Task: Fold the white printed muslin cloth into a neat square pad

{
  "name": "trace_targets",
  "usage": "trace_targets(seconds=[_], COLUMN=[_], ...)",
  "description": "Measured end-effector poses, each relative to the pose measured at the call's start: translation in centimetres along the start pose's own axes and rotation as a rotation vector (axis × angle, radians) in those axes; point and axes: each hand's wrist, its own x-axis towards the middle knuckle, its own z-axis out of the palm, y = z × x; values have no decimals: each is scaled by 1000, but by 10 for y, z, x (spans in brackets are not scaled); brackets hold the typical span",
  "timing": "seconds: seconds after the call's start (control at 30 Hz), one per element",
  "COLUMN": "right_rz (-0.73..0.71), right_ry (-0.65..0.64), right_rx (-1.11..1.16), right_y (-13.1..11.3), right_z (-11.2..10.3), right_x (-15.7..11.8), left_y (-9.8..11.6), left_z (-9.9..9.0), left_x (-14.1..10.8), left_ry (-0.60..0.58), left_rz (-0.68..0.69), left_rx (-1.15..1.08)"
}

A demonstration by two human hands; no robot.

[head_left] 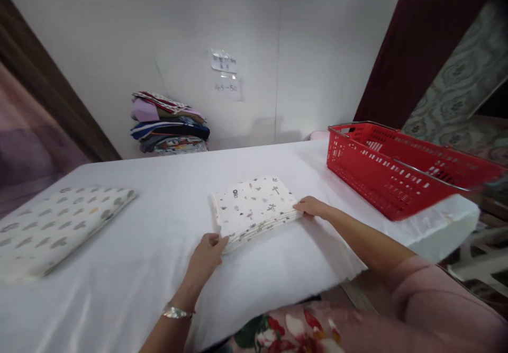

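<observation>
A folded white cloth (pixel 254 205) with small dark and tan prints, palm trees among them, lies flat on the white-covered table in front of me. Its layered folded edge faces me. My left hand (pixel 206 255) grips the near left corner, thumb on top and fingers curled at the edge. At the right end of the folded edge, my right hand (pixel 313 206) pinches the near right corner. Fingertips of both hands are partly hidden under the cloth. A silvery bracelet (pixel 178 311) circles my left wrist.
Another folded cloth (pixel 59 226) with grey cloud-like prints lies at the left. On the right stands a red plastic basket (pixel 369 173) with metal handles. A pile of folded fabrics (pixel 170 125) sits behind the table (pixel 166 183) by the wall, below a paper sign (pixel 226 87).
</observation>
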Motion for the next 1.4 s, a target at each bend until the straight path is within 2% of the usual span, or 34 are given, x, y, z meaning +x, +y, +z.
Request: trace_targets(seconds=[0.07, 0.2, 0.3, 0.37, 0.5, 0.53, 0.6, 0.7, 0.77, 0.83, 0.93, 1.0, 1.07, 1.1, 1.13, 1.23, 1.27, 1.33, 1.4], right_rz=[-5, -51, -74, -82, -9, -30, -181, -569, -784, -933, -1018, -1036, -1049, -1057, -1064, -1078, -1083, -1103, -1136], right_ry=[-22, -36, -63, -13, 58, 95, 225, 374, 322, 240, 9, -110, -141, -139, -136, -114, -102, -76, -47], right_rx=[23, 74, 231, 279, 19, -90, -302, -407, -355, -346, -496, -596, -644, -654, -661, -665, -663, -658, -653], right_y=[-4, -5, 7, 18, 37, 38, 31, 1, -25, -47, -59, -56, -49, -46, -44, -42, -42, -42, -41], right_z=[3, 8, 2, -6, -19, -19, -16, 7, 35, 66, 107, 122, 128, 128, 128, 125, 125, 125, 126], right_x=[-2, -6, -4, 1, 12, 13, 11, -5, -20, -34, -47, -48, -46, -45, -44, -44, -44, -45, -46], left_y=[0, -1, -1, 0, 5, 7, 8, 7, 7, 6, 4, 2, 1, 0, 1, 5, 7, 12, 16], left_z=[0, 6, 17, 28, 47, 49, 50, 50, 52, 54, 55, 48, 34, 25, 16, -5, -8, -9, -6], left_x=[0, 0, -4, -10, -25, -28, -31, -31, -32, -32, -33, -29, -19, -12, -3, 31, 42, 63, 80], left_ry=[36, 28, 18, -29, -79, -78, -72, -51, -31, -15, -27, -117, -234, -239, -192, 159, 233, 273, 235], left_rz=[-3, -19, -30, -11, 68, 67, 49, 55, 71, 75, 66, 60, 81, 109, 141, 235, 267, 317, 339], left_rx=[-13, -61, -134, -172, -189, -193, -203, -213, -213, -223, -248, -253, -210, -162, -99, 78, 108, 131, 132])
